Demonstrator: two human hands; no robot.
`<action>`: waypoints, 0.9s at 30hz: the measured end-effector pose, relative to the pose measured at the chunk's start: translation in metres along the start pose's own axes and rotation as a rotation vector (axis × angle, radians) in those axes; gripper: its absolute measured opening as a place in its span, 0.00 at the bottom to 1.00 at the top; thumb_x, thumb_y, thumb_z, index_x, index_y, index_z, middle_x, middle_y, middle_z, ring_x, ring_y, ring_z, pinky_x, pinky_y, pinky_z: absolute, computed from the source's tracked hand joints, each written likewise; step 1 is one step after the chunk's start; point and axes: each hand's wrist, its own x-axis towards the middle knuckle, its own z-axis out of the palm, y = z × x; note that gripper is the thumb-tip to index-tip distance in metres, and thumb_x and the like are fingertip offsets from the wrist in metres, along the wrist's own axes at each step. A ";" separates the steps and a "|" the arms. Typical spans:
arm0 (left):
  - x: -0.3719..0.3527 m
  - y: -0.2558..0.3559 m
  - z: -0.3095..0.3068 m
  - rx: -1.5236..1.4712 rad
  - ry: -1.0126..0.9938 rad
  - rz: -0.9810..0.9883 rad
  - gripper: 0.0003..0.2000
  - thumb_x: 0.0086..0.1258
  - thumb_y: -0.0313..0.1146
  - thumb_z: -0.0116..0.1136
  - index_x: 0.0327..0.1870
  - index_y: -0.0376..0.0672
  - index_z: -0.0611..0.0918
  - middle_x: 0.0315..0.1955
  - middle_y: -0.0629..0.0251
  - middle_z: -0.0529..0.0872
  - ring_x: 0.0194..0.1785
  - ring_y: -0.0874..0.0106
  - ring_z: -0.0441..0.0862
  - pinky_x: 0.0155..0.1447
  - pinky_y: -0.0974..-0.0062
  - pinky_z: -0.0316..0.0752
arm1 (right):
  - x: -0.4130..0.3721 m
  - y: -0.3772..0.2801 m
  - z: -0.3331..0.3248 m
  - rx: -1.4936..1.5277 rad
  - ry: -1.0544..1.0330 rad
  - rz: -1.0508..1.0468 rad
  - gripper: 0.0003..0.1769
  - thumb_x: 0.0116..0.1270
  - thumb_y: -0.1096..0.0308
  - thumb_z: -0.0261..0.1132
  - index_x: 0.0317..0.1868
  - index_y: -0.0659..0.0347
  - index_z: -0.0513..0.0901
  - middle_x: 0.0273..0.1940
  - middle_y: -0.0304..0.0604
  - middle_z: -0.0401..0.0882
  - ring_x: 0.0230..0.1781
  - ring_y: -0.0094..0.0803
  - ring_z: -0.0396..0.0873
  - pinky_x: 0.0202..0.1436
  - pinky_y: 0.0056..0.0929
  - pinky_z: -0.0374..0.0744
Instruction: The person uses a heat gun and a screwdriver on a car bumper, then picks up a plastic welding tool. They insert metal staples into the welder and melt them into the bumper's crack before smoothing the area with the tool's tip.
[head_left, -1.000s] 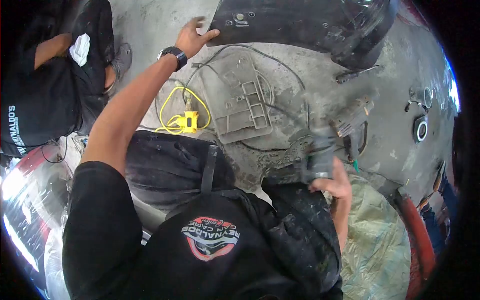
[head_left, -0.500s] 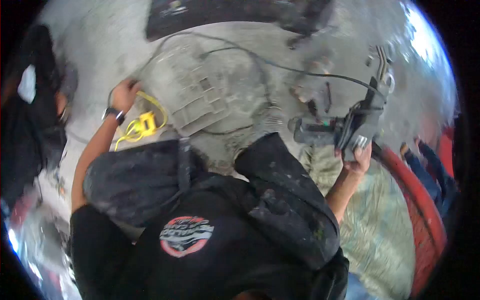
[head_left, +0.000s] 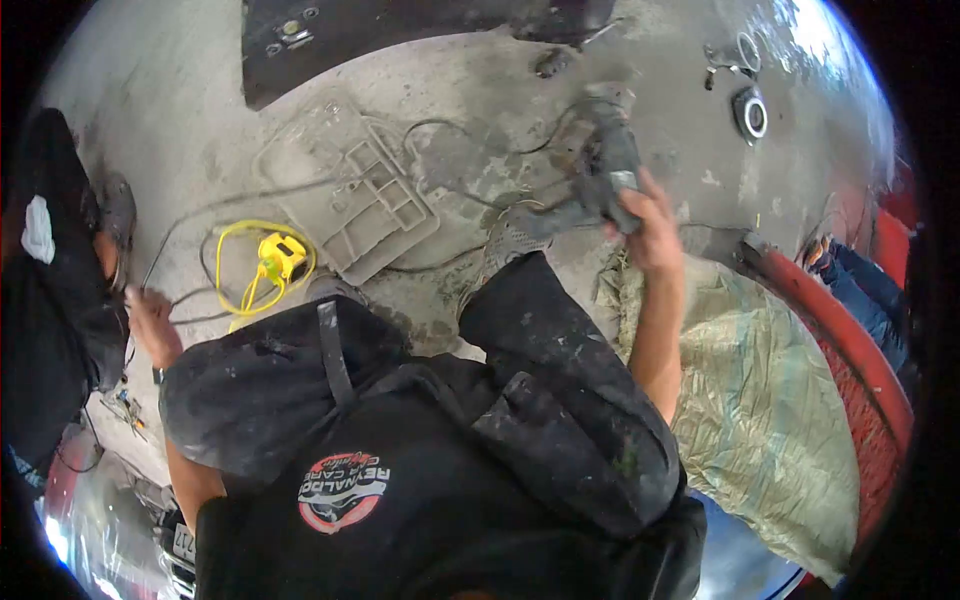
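Observation:
My right hand (head_left: 652, 228) is wrapped around a dark corded power tool (head_left: 605, 165), held over the floor beyond my right knee. Motion smears its far end, and its exact kind is unclear. On the left, my left hand (head_left: 153, 326) is closed on a black cable (head_left: 240, 199) beside my left knee. That cable runs from the hand across the floor. Between my left hand and a grey moulded plastic panel (head_left: 385, 215) lies a yellow outlet box (head_left: 285, 257) with its yellow cord (head_left: 229, 240) looped around it.
A large dark panel (head_left: 390, 30) lies at the far side. A round ring-shaped part (head_left: 750, 115) sits far right. Beside my right leg are a woven sack (head_left: 765, 400) and a red car part (head_left: 840, 345). Another person's dark-clothed leg (head_left: 60, 260) is at left.
My right hand has swung the power tool inward and away from me. My left hand has drawn back toward my left knee. The yellow box lies farther from my knee.

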 end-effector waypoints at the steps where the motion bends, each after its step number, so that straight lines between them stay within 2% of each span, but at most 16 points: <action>1: 0.005 -0.001 -0.012 -0.026 -0.063 0.028 0.21 0.82 0.52 0.53 0.30 0.50 0.66 0.24 0.78 0.59 0.27 0.83 0.58 0.31 0.80 0.53 | 0.009 0.013 0.003 0.009 -0.051 0.037 0.36 0.65 0.65 0.67 0.69 0.73 0.67 0.44 0.46 0.82 0.26 0.29 0.80 0.25 0.26 0.77; 5: 0.012 0.011 -0.046 -0.059 -0.163 0.072 0.21 0.83 0.50 0.52 0.29 0.51 0.64 0.23 0.79 0.54 0.26 0.84 0.53 0.29 0.80 0.48 | 0.044 0.052 0.013 -0.019 -0.203 0.174 0.37 0.67 0.61 0.69 0.69 0.73 0.66 0.46 0.47 0.80 0.26 0.31 0.80 0.25 0.28 0.79; 8: 0.000 0.043 -0.049 0.014 -0.274 0.166 0.20 0.84 0.47 0.50 0.28 0.49 0.66 0.22 0.79 0.56 0.25 0.84 0.53 0.29 0.79 0.49 | 0.050 0.065 0.019 0.099 -0.106 0.123 0.36 0.67 0.60 0.71 0.68 0.71 0.67 0.49 0.48 0.79 0.27 0.32 0.81 0.26 0.29 0.80; 9: -0.015 0.063 -0.038 0.266 -0.158 0.241 0.20 0.84 0.45 0.50 0.28 0.47 0.67 0.22 0.78 0.61 0.26 0.84 0.55 0.30 0.80 0.51 | 0.057 0.072 0.016 0.086 -0.097 0.153 0.34 0.67 0.61 0.71 0.67 0.68 0.69 0.48 0.46 0.79 0.34 0.32 0.82 0.36 0.31 0.84; 10: -0.008 0.062 -0.047 0.346 -0.273 0.404 0.20 0.84 0.44 0.50 0.28 0.45 0.69 0.23 0.77 0.65 0.26 0.84 0.57 0.30 0.80 0.53 | 0.056 0.080 0.029 0.112 -0.072 0.097 0.33 0.68 0.60 0.71 0.67 0.67 0.69 0.48 0.45 0.79 0.37 0.32 0.81 0.40 0.33 0.84; 12: -0.019 0.080 -0.024 0.441 -0.192 0.448 0.20 0.83 0.45 0.52 0.28 0.43 0.73 0.22 0.78 0.65 0.26 0.84 0.59 0.30 0.80 0.54 | 0.055 0.084 0.045 0.154 -0.008 -0.046 0.33 0.69 0.59 0.71 0.67 0.65 0.70 0.49 0.43 0.79 0.44 0.32 0.81 0.49 0.38 0.83; 13: -0.014 0.076 -0.022 0.454 -0.162 0.401 0.21 0.82 0.46 0.53 0.28 0.43 0.73 0.21 0.78 0.65 0.26 0.84 0.58 0.30 0.80 0.54 | 0.052 0.094 0.051 0.234 -0.005 -0.078 0.33 0.70 0.55 0.71 0.67 0.63 0.70 0.53 0.43 0.77 0.56 0.36 0.76 0.59 0.46 0.80; 16: 0.007 0.044 -0.033 0.513 -0.057 0.293 0.23 0.79 0.51 0.58 0.25 0.45 0.75 0.19 0.80 0.64 0.24 0.85 0.57 0.28 0.79 0.53 | 0.057 0.106 0.060 0.612 0.033 -0.068 0.36 0.69 0.50 0.72 0.68 0.61 0.70 0.61 0.47 0.72 0.61 0.42 0.71 0.62 0.54 0.77; 17: 0.012 0.030 -0.039 0.510 -0.037 0.248 0.23 0.78 0.52 0.59 0.24 0.46 0.74 0.18 0.80 0.64 0.23 0.85 0.57 0.28 0.79 0.53 | 0.066 0.114 0.057 0.715 0.052 -0.039 0.38 0.69 0.48 0.71 0.69 0.61 0.68 0.67 0.49 0.67 0.68 0.48 0.66 0.67 0.61 0.73; 18: 0.014 0.021 -0.043 0.504 -0.022 0.206 0.24 0.77 0.53 0.60 0.23 0.46 0.74 0.18 0.80 0.64 0.23 0.85 0.57 0.27 0.79 0.52 | 0.065 0.110 0.060 0.752 0.056 -0.043 0.37 0.70 0.46 0.70 0.70 0.59 0.69 0.67 0.48 0.68 0.68 0.48 0.66 0.69 0.61 0.71; 20: 0.005 0.018 -0.047 0.567 -0.054 0.291 0.24 0.78 0.53 0.60 0.23 0.47 0.73 0.18 0.80 0.65 0.23 0.85 0.57 0.27 0.79 0.52 | 0.059 0.091 0.070 0.824 0.070 -0.061 0.36 0.72 0.43 0.67 0.70 0.56 0.71 0.67 0.47 0.71 0.69 0.47 0.67 0.72 0.60 0.68; 22: -0.008 0.023 -0.050 0.534 -0.107 0.235 0.24 0.78 0.52 0.59 0.23 0.48 0.72 0.18 0.79 0.65 0.23 0.85 0.58 0.28 0.79 0.51 | 0.060 0.081 0.072 0.830 0.059 -0.128 0.35 0.72 0.44 0.66 0.71 0.55 0.71 0.67 0.46 0.74 0.66 0.50 0.72 0.72 0.57 0.70; 24: -0.016 0.036 -0.051 0.391 -0.165 0.049 0.24 0.78 0.51 0.59 0.22 0.48 0.72 0.19 0.79 0.66 0.24 0.86 0.58 0.28 0.80 0.51 | 0.065 0.074 0.069 0.812 0.046 -0.190 0.35 0.72 0.45 0.67 0.71 0.55 0.71 0.67 0.45 0.75 0.65 0.50 0.74 0.71 0.57 0.72; 25: -0.018 0.038 -0.049 0.365 -0.178 0.034 0.24 0.79 0.51 0.58 0.22 0.47 0.71 0.19 0.79 0.66 0.24 0.85 0.59 0.29 0.79 0.53 | 0.067 0.069 0.070 0.836 0.086 -0.208 0.26 0.74 0.52 0.65 0.65 0.58 0.75 0.61 0.45 0.78 0.57 0.48 0.80 0.66 0.52 0.77; 27: -0.001 0.019 -0.058 0.464 -0.161 0.099 0.25 0.79 0.51 0.58 0.22 0.46 0.72 0.19 0.77 0.68 0.24 0.83 0.61 0.30 0.78 0.55 | 0.085 0.068 0.060 0.810 0.116 -0.141 0.22 0.75 0.55 0.64 0.62 0.58 0.77 0.55 0.44 0.81 0.53 0.45 0.82 0.61 0.50 0.79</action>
